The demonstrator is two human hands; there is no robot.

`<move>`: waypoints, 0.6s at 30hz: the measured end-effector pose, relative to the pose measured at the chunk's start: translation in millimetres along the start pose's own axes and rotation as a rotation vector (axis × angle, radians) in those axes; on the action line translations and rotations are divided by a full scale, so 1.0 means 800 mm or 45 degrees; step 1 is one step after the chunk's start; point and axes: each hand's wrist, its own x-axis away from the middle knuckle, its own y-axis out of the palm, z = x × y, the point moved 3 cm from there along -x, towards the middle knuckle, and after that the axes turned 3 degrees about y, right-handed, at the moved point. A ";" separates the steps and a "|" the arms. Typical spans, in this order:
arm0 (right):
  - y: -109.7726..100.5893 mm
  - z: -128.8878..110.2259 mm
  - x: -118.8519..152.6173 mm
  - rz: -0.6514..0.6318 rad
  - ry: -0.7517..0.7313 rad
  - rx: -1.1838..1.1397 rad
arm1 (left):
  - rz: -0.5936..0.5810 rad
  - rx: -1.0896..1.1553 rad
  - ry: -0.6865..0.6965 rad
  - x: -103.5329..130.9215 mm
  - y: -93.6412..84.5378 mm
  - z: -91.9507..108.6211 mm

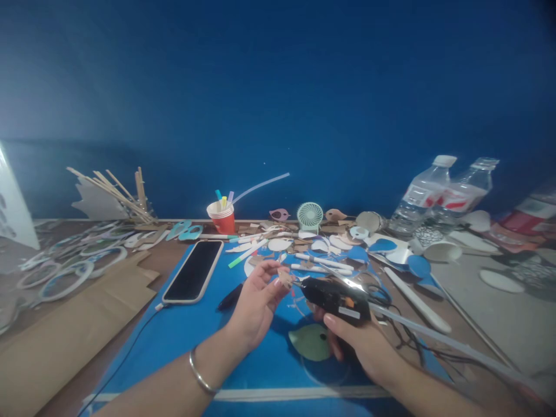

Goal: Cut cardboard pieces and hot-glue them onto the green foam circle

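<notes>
Currently pinching a small brown piece [284, 278] in the left hand [259, 304], thumb to fingertips; holding a black glue gun [332, 297] in the curled right hand [362, 343], aiming its long axis leftward, tip-first, at the piece between both hands.

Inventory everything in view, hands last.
glue gun: 1, black, right hand
small piece: 1, tan, left hand
cutout: 1, green, below glue gun
mat: 1, blue, centre
phone: 1, black screen, mat's left
cup: 1, red, back
fan: 1, pale green, back
bottles: at least 2, clear, back right
sticks: several, tan, back left
rings: several, pale, left
paper: 1, brown, front left
scraps: many, mixed, back
backdrop: 1, blue, behind
bracelet: 1, silver, left wrist
left hand: 1, centre
right hand: 1, centre right
</notes>
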 end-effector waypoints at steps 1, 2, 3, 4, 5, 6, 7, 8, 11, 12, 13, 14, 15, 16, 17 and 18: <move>0.000 0.000 0.000 -0.005 -0.007 -0.016 | -0.003 0.001 0.000 0.000 0.000 0.000; 0.000 0.001 0.000 -0.011 -0.013 -0.026 | -0.005 0.002 0.001 0.000 -0.001 0.000; 0.000 0.001 0.000 -0.014 -0.020 -0.034 | -0.007 0.002 0.002 0.000 -0.001 0.000; 0.000 0.001 0.000 -0.013 -0.030 -0.042 | -0.011 0.002 0.003 0.000 0.000 0.000; 0.001 0.002 0.001 -0.010 -0.042 -0.051 | -0.014 0.001 0.005 0.000 0.000 0.000; 0.001 0.002 0.001 -0.003 -0.052 -0.058 | -0.018 -0.003 0.005 0.000 0.001 0.000; 0.001 0.002 0.001 0.010 -0.056 -0.063 | -0.023 -0.008 0.003 0.001 0.001 0.001; 0.001 0.002 0.001 0.020 -0.051 -0.059 | -0.027 -0.014 0.000 0.001 0.002 0.001; 0.002 0.004 0.000 0.039 -0.010 -0.009 | -0.031 -0.032 -0.007 0.002 0.002 0.001; 0.002 0.004 0.000 0.042 0.004 0.019 | -0.034 -0.032 -0.008 0.003 0.002 0.001; 0.002 0.005 -0.001 0.041 0.017 0.046 | -0.038 -0.032 -0.009 0.003 0.002 0.001; 0.002 0.007 -0.001 0.040 0.027 0.067 | -0.044 -0.030 -0.012 0.003 0.002 0.000; 0.001 0.008 -0.001 0.046 0.038 0.078 | -0.051 -0.029 -0.015 0.003 0.002 0.000; 0.000 0.009 -0.002 0.051 0.048 0.081 | -0.057 -0.026 -0.017 0.003 0.002 -0.001; 0.000 0.010 -0.002 0.054 0.060 0.082 | -0.061 -0.025 -0.018 0.002 0.002 -0.001; 0.000 0.011 -0.002 0.052 0.070 0.085 | -0.064 -0.024 -0.019 0.002 0.002 -0.001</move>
